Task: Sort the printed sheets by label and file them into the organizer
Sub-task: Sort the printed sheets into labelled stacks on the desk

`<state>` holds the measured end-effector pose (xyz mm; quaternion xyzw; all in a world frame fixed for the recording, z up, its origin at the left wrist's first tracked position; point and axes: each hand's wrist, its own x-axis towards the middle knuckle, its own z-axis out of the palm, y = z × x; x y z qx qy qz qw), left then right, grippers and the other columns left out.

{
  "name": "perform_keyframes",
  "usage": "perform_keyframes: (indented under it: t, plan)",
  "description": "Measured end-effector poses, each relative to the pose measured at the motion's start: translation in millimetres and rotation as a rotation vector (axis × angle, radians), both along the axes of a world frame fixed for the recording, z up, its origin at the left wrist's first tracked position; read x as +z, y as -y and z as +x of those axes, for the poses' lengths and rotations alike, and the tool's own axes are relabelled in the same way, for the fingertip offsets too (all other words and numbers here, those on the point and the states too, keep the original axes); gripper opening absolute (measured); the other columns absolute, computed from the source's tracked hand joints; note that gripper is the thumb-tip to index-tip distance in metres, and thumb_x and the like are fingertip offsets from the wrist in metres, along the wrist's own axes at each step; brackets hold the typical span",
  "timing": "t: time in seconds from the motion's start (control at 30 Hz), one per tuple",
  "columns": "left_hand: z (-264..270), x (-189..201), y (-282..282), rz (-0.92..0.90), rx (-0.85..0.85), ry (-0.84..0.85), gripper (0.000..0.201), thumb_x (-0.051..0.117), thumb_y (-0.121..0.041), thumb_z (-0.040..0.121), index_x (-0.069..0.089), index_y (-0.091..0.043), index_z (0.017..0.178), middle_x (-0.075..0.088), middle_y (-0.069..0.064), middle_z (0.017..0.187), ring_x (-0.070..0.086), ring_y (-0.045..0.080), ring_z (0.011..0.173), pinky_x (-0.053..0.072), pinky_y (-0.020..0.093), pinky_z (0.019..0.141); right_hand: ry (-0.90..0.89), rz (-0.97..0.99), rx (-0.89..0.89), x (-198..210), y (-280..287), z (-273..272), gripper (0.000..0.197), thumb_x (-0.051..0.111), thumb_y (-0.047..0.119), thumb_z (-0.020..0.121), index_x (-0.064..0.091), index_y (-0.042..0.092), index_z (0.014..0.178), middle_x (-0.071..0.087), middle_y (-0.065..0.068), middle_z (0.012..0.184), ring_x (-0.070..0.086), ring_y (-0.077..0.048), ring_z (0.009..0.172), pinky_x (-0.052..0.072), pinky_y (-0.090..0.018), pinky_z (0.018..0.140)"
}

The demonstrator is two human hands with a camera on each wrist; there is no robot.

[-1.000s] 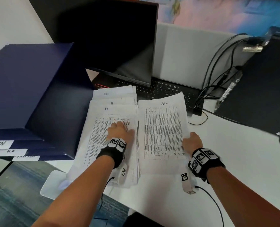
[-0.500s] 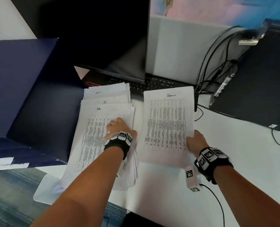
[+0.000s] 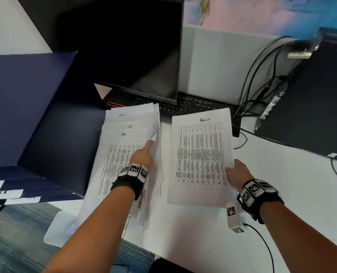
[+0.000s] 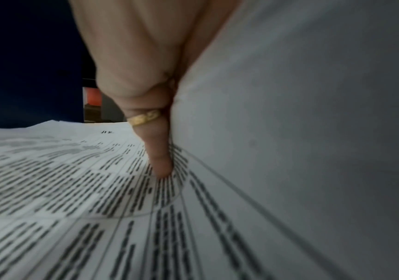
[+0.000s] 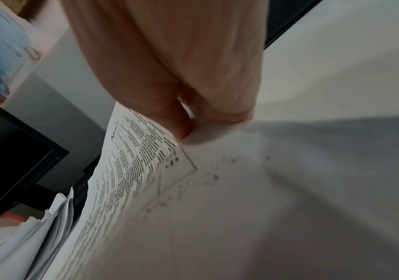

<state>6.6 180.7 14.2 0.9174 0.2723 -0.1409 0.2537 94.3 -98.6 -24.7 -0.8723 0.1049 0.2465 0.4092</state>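
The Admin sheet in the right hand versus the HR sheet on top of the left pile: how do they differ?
The Admin sheet is a single page pinched at its right edge by the right hand; the HR sheet tops a stack, with the left hand resting on it.
The Admin sheet sits apart, right of the pile; the HR sheet overlaps sheets marked IT and Admin.
Both carry a handwritten label above a printed table.

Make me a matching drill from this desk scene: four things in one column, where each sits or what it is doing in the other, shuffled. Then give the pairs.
1. Admin sheet
2. HR sheet
3. laptop
4. organizer

A. left of the paper stack
B. pinched at its right edge by the right hand
C. behind the papers, screen dark
D. top of the stack, under the left hand

Pairs: 1-B, 2-D, 3-C, 4-A
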Motion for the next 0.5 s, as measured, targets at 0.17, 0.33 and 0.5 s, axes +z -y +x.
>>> perform_keyframes:
  t: [0.17,0.33,0.5]
  plan:
    - [-9,-9,-4,-0.047,-0.017,0.133,0.079,0.037,0.011,0.085,0.015,-0.032,0.148,0.055,0.015,0.117,0.059,0.030,0.099,0.049,0.040,0.090,0.006,-0.030,0.024,1,-2,0,0.025,0.046,0.006,0.089,0.052,0.005,0.113,0.058,-0.010,0.104,0.055,-0.028,0.093,0.046,-0.033,0.083]
    - [-1,-16,2,0.150,-0.058,-0.080,0.036,0.037,-0.014,0.096,0.044,-0.008,0.130,0.047,0.017,0.125,0.056,0.032,0.107,0.047,0.038,0.090,0.008,-0.039,0.030,1,-2,-2,0.024,0.046,0.005,0.090,0.052,0.006,0.113,0.055,-0.008,0.102,0.053,-0.026,0.091,0.043,-0.031,0.079]
    - [17,-22,23,0.295,-0.079,-0.208,0.074,0.056,-0.050,0.086,0.031,-0.003,0.138,0.043,0.020,0.132,0.049,0.033,0.119,0.047,0.039,0.094,0.038,-0.066,0.038,-2,0,-3,0.028,0.047,0.008,0.091,0.052,0.003,0.118,0.055,-0.007,0.104,0.052,-0.025,0.093,0.042,-0.030,0.082]
